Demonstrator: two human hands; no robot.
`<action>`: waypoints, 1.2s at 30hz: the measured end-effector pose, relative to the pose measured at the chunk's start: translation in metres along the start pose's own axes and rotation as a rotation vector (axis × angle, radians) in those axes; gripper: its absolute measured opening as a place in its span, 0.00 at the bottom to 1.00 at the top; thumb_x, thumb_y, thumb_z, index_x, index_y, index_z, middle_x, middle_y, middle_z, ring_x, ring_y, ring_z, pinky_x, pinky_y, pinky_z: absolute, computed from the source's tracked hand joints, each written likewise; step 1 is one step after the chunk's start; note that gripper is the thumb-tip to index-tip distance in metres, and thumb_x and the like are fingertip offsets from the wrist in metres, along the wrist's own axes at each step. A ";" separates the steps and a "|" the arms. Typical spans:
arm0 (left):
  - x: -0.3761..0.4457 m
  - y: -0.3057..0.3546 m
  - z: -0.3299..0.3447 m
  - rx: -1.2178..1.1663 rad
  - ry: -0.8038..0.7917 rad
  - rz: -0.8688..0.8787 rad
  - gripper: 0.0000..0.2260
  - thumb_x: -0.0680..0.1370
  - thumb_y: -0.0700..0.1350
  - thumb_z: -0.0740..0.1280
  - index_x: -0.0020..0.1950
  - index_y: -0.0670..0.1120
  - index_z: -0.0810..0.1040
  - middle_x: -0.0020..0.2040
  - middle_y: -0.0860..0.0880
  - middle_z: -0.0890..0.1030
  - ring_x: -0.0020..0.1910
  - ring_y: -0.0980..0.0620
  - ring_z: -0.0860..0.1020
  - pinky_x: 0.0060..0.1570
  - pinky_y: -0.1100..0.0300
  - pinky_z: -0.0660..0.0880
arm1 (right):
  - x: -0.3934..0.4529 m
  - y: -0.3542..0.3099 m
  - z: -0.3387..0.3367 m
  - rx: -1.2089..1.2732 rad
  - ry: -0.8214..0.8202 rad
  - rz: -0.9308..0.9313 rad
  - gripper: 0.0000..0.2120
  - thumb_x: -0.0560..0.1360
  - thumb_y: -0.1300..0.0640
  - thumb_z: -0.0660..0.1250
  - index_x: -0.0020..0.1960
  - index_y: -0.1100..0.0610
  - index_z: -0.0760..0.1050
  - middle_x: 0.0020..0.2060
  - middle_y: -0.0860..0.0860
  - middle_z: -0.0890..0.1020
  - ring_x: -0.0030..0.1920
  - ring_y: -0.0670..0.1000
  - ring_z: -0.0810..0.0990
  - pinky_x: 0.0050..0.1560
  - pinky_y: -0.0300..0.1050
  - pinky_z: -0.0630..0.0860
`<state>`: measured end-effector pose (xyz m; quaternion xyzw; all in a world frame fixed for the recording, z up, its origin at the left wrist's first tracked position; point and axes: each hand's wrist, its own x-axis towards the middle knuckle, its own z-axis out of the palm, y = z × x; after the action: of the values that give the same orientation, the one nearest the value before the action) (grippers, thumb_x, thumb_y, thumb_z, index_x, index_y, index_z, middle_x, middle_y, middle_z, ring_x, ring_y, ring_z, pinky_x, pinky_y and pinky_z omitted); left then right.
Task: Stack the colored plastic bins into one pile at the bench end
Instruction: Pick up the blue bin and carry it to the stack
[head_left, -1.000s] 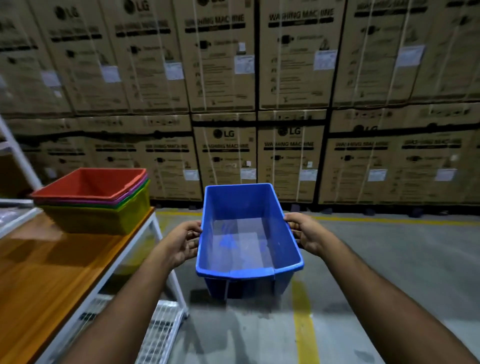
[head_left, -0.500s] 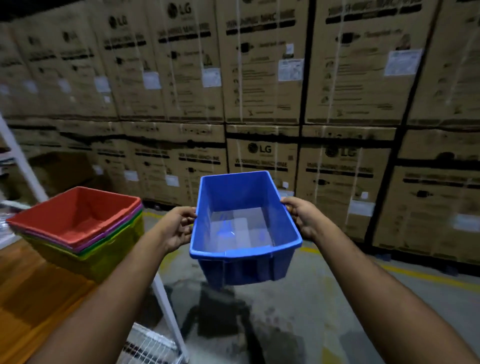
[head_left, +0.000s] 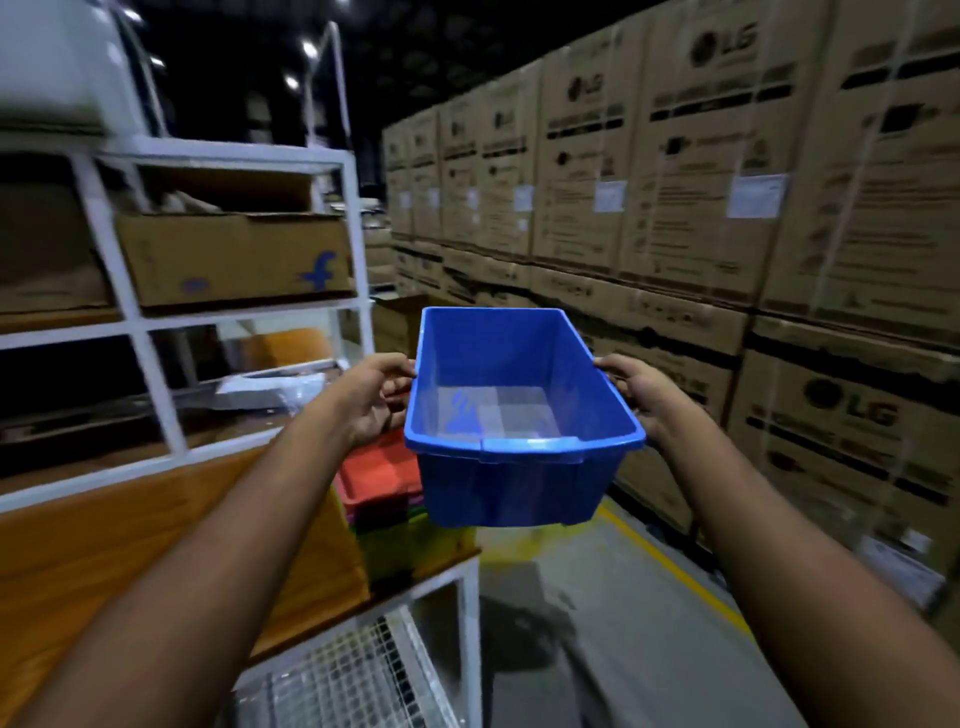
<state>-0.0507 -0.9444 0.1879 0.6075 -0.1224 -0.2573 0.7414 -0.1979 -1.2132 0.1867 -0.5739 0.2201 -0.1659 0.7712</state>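
Blue bin (head_left: 511, 415): we held it up in the air, open side up, level with its long axis pointing away from us; it hung just above and to the right of the pile, not touching it.
Left hand (head_left: 375, 400): our grip was clamped on the bin's left rim, thumb over the edge and fingers curled beneath it.
Right hand (head_left: 641, 392): our grip was clamped on the right rim in the same way, thumb on top.
Pile of bins (head_left: 382, 499): it stood at the end corner of the bench, a red bin on top, with purple, green and yellow edges showing below; the blue bin hid its right part.
Bench (head_left: 130, 545): it had an orange-brown wooden top on a white frame, with a wire mesh shelf (head_left: 332, 686) underneath.
White rack (head_left: 156, 322): it rose behind the bench and carried a cardboard box (head_left: 234, 257).
Stacked cartons (head_left: 727, 208): they formed a wall at our right, across a grey floor (head_left: 623, 649) with a yellow line.
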 end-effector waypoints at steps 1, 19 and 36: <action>0.007 0.007 -0.012 -0.008 0.035 0.005 0.04 0.71 0.39 0.62 0.37 0.46 0.73 0.27 0.50 0.69 0.29 0.53 0.62 0.27 0.64 0.72 | 0.018 -0.002 0.015 0.000 -0.037 0.005 0.16 0.79 0.58 0.62 0.33 0.57 0.70 0.15 0.47 0.70 0.15 0.44 0.67 0.16 0.35 0.64; 0.064 0.002 -0.108 -0.030 0.405 0.087 0.05 0.77 0.41 0.62 0.44 0.45 0.77 0.30 0.52 0.79 0.33 0.53 0.77 0.33 0.60 0.74 | 0.190 0.030 0.132 -0.280 -0.330 -0.013 0.09 0.79 0.59 0.64 0.50 0.62 0.81 0.23 0.50 0.76 0.19 0.43 0.69 0.21 0.37 0.66; 0.057 -0.058 -0.121 0.154 0.490 -0.037 0.14 0.76 0.34 0.60 0.56 0.42 0.81 0.49 0.43 0.82 0.42 0.50 0.78 0.41 0.60 0.75 | 0.222 0.097 0.124 -0.439 -0.407 -0.031 0.14 0.76 0.63 0.69 0.61 0.64 0.77 0.46 0.58 0.84 0.43 0.54 0.82 0.35 0.43 0.78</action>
<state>0.0433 -0.8810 0.0966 0.7086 0.0529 -0.1059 0.6957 0.0565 -1.1979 0.0913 -0.7515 0.0830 -0.0077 0.6544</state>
